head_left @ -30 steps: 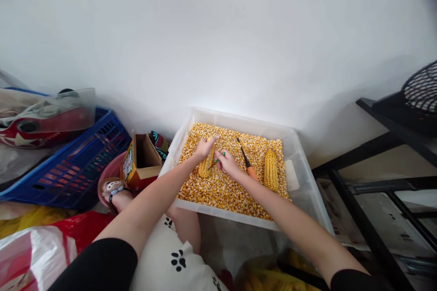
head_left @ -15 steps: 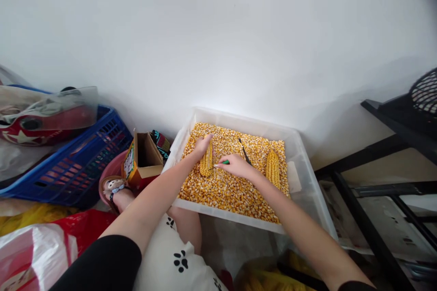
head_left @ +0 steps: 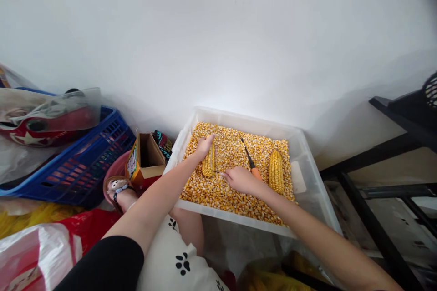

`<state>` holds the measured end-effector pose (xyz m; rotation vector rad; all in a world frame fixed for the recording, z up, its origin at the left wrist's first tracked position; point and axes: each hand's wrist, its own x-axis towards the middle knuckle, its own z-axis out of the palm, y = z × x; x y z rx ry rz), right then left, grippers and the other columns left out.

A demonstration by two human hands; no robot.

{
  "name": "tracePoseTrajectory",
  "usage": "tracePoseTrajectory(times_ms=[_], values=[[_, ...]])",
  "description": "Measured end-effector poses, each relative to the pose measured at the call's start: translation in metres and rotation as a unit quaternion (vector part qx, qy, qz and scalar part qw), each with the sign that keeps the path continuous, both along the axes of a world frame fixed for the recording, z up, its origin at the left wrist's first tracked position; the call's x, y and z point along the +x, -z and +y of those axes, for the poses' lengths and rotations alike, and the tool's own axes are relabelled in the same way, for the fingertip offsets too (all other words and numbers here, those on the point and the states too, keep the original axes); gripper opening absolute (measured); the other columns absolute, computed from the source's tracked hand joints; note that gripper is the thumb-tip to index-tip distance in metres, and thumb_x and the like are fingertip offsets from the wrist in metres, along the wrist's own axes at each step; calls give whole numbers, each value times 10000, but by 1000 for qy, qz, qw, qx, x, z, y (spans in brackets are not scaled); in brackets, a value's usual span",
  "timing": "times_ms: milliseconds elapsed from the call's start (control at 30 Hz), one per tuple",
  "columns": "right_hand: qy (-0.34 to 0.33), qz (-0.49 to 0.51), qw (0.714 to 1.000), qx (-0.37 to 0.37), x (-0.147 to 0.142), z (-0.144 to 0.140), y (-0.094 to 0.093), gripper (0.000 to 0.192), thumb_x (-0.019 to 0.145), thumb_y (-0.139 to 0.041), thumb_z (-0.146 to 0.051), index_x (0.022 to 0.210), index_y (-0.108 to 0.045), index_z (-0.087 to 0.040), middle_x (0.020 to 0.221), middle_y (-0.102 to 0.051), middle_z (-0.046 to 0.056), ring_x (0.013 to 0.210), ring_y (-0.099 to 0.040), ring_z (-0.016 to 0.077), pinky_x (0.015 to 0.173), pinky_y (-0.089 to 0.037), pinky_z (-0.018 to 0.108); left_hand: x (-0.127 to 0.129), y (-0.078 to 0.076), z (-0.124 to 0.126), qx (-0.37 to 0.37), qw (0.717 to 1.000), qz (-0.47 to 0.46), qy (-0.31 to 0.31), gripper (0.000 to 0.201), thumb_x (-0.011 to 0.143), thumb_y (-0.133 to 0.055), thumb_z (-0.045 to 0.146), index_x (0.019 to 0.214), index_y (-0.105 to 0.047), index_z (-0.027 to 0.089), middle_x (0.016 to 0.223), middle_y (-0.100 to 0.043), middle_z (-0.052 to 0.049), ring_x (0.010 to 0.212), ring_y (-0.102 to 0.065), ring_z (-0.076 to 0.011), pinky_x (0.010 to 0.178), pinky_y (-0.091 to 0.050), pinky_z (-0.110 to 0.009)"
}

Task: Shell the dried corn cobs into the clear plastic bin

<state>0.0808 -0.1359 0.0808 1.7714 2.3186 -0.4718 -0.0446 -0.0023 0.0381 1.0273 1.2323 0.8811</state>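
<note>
My left hand (head_left: 205, 145) is wrapped round the upper end of a yellow corn cob (head_left: 208, 166), which lies tilted on loose kernels (head_left: 228, 145). In my closed right hand (head_left: 237, 178) is a slim screwdriver (head_left: 215, 171), its thin shaft pointing left with the tip at the cob's lower right side. My fingers hide its handle. Just behind the right hand, an orange-handled tool with a dark narrow shaft (head_left: 251, 162) rests on the kernels. A second full cob (head_left: 276, 173) lies to the right. All of this is inside a translucent plastic bin (head_left: 303, 154).
At left stand a blue plastic basket (head_left: 102, 145) heaped with bags and an opened cardboard box (head_left: 146, 163). A black metal frame (head_left: 365, 218) borders the bin on the right. Behind everything is a white wall (head_left: 218, 41). My knee touches the bin's near side.
My right hand has turned, and the green handle that showed in it is now covered. More of the orange-handled tool is visible. The view has shifted slightly; the left hand keeps hold of the cob.
</note>
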Motion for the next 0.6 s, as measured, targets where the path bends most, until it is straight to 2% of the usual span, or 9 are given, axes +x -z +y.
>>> tracePoseTrajectory(times_ms=[133,300,467,600], values=[[13,7,1000,5,2,-1,4,476,891,-233,-415,863,-630,-155,843,-655,116,760,-601,187,650,-373,256,1,3,1,-16,1000,-14,5,413,702,-517,483,896,-578,124,542,-593,-49,474,-584,-210,501,-476,-326],[25,48,998,-21,3,0,7,531,900,-187,-430,834,-633,-149,831,-655,105,719,-587,158,624,-352,237,2,1,0,-20,1000,-20,8,445,695,-522,492,924,-569,114,492,-565,-37,435,-565,-214,468,-467,-338],[29,67,997,-30,4,2,8,567,894,-181,-464,812,-641,-144,800,-658,106,680,-585,159,590,-347,236,1,-3,-2,-17,1000,-3,14,406,700,-508,480,864,-576,115,516,-578,-46,436,-557,-203,473,-462,-327],[41,70,996,-44,3,3,7,576,889,-190,-483,806,-647,-142,794,-662,107,685,-594,159,592,-360,231,1,-2,0,21,999,41,-3,352,681,-524,466,761,-581,128,597,-614,-66,550,-594,-208,532,-466,-299]])
